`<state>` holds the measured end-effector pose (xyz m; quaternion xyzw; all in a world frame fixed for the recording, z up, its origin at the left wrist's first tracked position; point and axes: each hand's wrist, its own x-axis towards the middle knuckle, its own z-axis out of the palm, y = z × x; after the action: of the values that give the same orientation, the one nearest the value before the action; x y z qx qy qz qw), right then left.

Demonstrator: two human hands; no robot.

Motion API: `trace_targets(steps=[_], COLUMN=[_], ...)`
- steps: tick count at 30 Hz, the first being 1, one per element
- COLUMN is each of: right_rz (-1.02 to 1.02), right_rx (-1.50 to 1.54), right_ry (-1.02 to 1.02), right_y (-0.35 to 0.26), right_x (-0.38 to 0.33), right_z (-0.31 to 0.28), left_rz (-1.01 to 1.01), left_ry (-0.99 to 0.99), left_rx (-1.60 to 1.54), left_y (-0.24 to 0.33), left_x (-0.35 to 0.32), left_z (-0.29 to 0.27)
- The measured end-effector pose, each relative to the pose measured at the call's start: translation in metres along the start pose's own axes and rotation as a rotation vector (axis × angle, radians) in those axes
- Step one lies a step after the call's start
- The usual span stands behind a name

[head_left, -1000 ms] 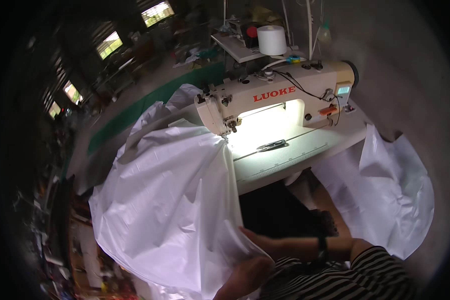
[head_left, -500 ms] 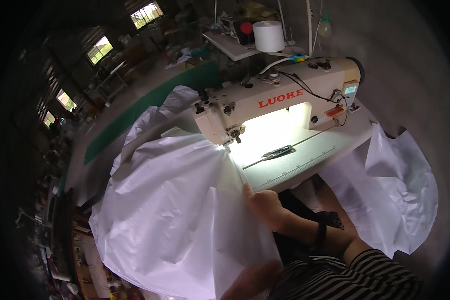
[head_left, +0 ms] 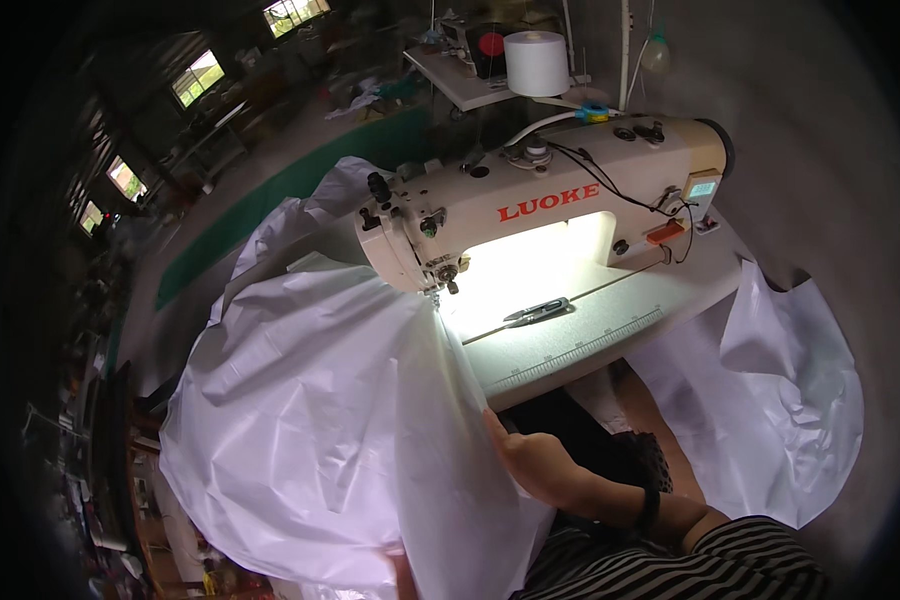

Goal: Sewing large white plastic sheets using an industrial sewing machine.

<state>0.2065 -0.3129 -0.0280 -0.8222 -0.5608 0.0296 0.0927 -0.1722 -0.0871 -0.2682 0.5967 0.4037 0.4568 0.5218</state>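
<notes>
A large white sheet of thin, shiny fabric (head_left: pixel 300 420) spreads over the left of the sewing machine (head_left: pixel 540 205), its right edge running up under the needle area. My right hand (head_left: pixel 535 465) grips that edge just off the table's front, thumb side along the fabric and the other fingers partly hidden. Low in the picture my left hand (head_left: pixel 400 572) shows only as a blurred patch against the sheet's lower part; its fingers are hidden. On the lit machine bed (head_left: pixel 570 345) lie small thread snips (head_left: pixel 540 312), apart from both hands.
More white fabric (head_left: pixel 785 400) hangs at the right, past the table edge. A white thread cone (head_left: pixel 536 64) stands behind the machine. Green material (head_left: pixel 290 205) lies beyond the sheet. Cluttered shelving (head_left: pixel 140 490) fills the lower left.
My right hand has moved down along the fabric edge, farther from the needle. My left hand has moved left, and more of it is covered by the sheet. The view has shifted slightly.
</notes>
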Motion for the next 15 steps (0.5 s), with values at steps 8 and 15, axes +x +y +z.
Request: trace_targets(steps=[8,15], right_rz=[0.022,0.052], right_rx=[0.037,0.109], right_ry=[-0.082,0.038], right_y=[0.005,0.008], right_x=[-0.005,0.015], right_z=[-0.01,0.002], left_rz=[0.196,0.389], left_ry=[0.15,0.305], left_rx=[0.067,0.122], left_y=[-0.013,0.126], left_x=[0.055,0.12], left_z=[-0.022,0.044])
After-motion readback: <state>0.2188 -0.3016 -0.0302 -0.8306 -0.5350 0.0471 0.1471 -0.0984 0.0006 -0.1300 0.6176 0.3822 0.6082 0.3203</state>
